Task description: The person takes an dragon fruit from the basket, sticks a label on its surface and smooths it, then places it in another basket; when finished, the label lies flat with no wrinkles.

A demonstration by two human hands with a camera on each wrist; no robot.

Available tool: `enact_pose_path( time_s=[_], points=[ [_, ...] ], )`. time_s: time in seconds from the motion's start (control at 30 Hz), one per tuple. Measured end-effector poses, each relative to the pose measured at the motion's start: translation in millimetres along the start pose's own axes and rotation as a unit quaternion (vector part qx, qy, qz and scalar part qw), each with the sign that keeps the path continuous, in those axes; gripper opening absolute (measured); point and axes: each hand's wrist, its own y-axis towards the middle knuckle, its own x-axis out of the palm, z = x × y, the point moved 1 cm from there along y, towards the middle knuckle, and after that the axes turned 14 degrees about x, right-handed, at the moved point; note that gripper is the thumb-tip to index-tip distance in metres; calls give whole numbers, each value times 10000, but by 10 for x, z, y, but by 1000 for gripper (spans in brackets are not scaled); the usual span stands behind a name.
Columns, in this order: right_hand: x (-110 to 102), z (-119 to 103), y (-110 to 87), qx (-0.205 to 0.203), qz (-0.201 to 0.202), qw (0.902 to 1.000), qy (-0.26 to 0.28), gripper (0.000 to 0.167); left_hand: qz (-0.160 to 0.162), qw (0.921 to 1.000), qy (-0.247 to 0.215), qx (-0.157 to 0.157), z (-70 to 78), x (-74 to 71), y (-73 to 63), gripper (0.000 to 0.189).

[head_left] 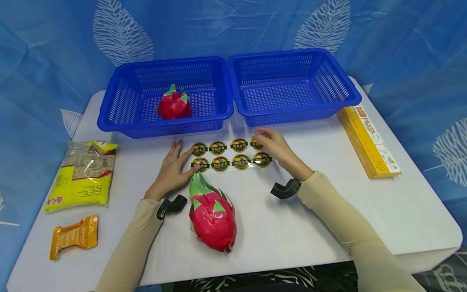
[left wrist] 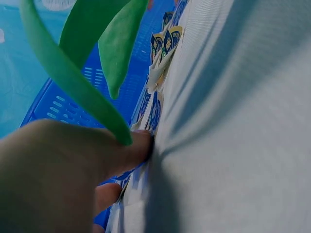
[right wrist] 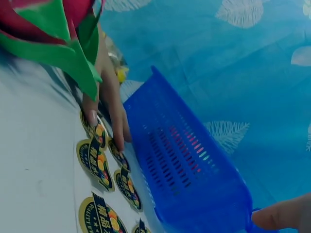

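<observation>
A clear sheet of round black-and-gold fruit stickers [head_left: 240, 161] lies mid-table in two rows. My left hand [head_left: 171, 168] rests on its left end, fingers spread, the thumb at a lower sticker and a fingertip at an upper one. Over the sheet's right end is my right hand [head_left: 277, 149], fingers loosely extended, partly covering the upper corner sticker. In the right wrist view only one finger [right wrist: 279, 213] of that hand shows, overlapping the basket. A large red dragon fruit [head_left: 215, 221] with green leaves lies just below the sheet, its leaf tips near my left thumb.
Two blue baskets [head_left: 164, 129] stand side by side at the back; the left one holds another dragon fruit [head_left: 174, 106]. On the left lie a yellow-and-clear food bag [head_left: 85, 174] and an orange wrapped snack [head_left: 74, 236]. A yellow pasta box [head_left: 368, 142] lies on the right.
</observation>
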Motion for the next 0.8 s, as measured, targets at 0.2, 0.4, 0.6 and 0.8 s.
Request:
enact_pose_path(
  time_s=[0.2,0.4,0.6,0.8],
  points=[
    [122,-89,215,482,-25,9988,-122,56,-6,10000,17,-10,10,-9,-2,66],
    [202,-79,339,467,86,9985,-273,56,-44,10000,42,-31,20,-3,2,66],
    [233,-47,394,428,37,9961,-769,59,-6,10000,98,-8,10,7,6,66],
    [247,-5,402,291,177,9935,-1090,55,-17,9999,95,-27,2,11,3,67]
  ],
)
